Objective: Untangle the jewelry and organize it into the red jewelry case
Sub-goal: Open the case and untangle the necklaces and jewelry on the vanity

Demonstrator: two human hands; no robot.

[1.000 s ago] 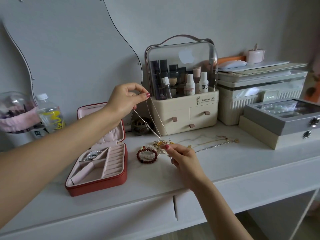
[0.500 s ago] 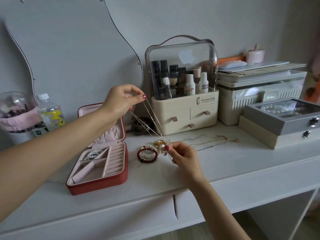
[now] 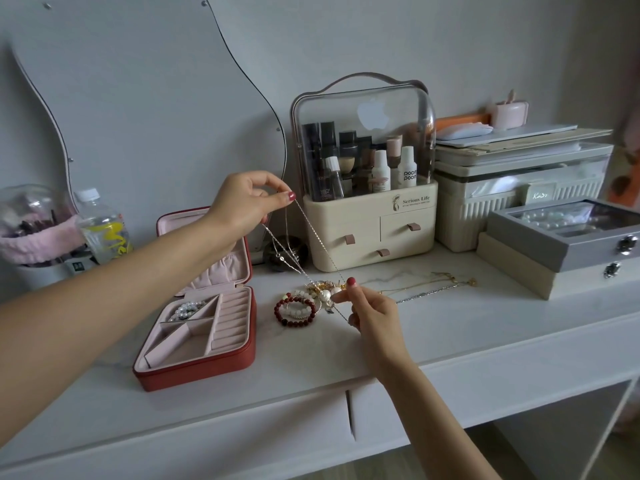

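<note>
Left hand [image 3: 242,206] lifts higher, fingers pinching thin chain [image 3: 311,233]; right hand [image 3: 372,313] fingers pin tangle [image 3: 323,292] mid-table. Chain tauter, freeing; red jewelry case [image 3: 197,341] open near left edge.

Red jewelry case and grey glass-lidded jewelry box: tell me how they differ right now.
The red jewelry case lies open near the left of the white tabletop, lid raised; the grey glass-lidded jewelry box is shut at the right. The red jewelry case rests directly on the tabletop; the grey box is stacked on a cream box. The case shows pink lining; the grey box has metal clasps. Both hold pearl-like beads.
</note>
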